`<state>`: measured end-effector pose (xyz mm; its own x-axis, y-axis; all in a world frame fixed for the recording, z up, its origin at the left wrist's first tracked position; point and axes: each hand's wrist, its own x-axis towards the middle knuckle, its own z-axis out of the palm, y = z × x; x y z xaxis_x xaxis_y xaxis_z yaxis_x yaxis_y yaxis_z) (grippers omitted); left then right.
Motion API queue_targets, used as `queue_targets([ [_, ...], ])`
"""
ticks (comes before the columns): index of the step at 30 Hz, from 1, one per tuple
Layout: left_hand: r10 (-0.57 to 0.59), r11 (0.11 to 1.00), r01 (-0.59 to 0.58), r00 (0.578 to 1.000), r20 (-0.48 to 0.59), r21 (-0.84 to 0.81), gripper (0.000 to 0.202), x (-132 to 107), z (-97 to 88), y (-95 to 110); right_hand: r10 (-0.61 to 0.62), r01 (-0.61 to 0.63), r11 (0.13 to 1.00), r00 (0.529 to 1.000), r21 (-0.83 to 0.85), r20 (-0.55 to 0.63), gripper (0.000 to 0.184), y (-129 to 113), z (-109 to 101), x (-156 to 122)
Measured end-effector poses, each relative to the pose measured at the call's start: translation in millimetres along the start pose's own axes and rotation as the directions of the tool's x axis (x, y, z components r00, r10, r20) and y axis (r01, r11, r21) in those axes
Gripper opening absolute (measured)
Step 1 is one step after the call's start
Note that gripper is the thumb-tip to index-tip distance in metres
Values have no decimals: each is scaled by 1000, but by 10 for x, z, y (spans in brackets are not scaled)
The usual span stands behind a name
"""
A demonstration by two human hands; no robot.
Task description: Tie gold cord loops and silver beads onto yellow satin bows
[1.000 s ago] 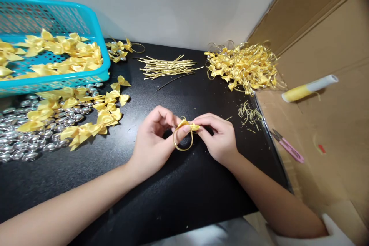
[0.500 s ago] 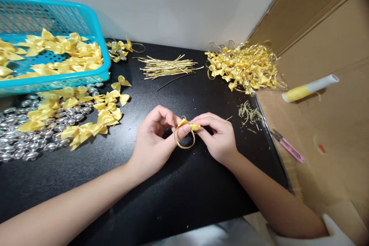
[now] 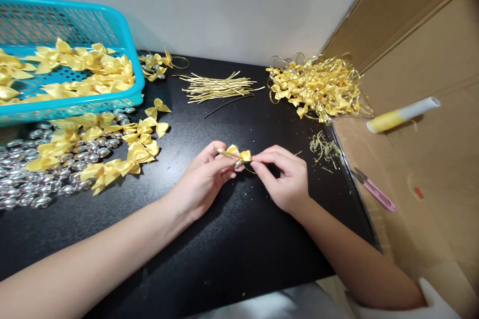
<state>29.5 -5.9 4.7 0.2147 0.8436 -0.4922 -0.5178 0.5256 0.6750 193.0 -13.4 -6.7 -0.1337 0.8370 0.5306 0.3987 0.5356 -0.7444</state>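
My left hand (image 3: 204, 177) is closed on a yellow ribbon bow (image 3: 245, 155) with a gold wire loop, thumb against the fingers. A silver bead (image 3: 238, 164) shows just under the bow, beside my left fingertips. From the right, my right hand (image 3: 282, 177) pinches at the bow's right edge with thumb and forefinger. Whether it grips the ribbon itself or a wire end there is too small to tell. A thin gold strand curves below the bow between the two hands. Both hands are a little above the black table (image 3: 224, 249).
On the left stand a blue basket (image 3: 132, 75) of yellow bows and a spread of silver beads (image 3: 67, 189). Gold wires (image 3: 219, 87) lie behind my hands. To the right are a pile of finished bow loops (image 3: 318, 87), wire scraps (image 3: 325, 149), pink-handled snips (image 3: 377, 195) and a yellow-white tube (image 3: 404, 114).
The bow and its loop have been turned in my left hand; the loop that hung below is now seen edge-on at the fingertips. The bead has come into sight. My right hand has barely moved.
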Motion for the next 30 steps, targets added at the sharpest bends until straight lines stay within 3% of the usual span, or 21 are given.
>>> queue_targets([
  [4,-69,997,68,997,-25,-35,30,5,25,19,4,-4,1000,1000,-12,-3,11,-11,-1,-5],
  [18,-67,995,65,997,-35,-74,24,1,13,29,184,-187,979,982,81,38,11,21,31,-28],
  [30,-78,994,73,995,-55,-77,19,16,6,34,167,-171,982,985,83,43,11,41,23,-31],
])
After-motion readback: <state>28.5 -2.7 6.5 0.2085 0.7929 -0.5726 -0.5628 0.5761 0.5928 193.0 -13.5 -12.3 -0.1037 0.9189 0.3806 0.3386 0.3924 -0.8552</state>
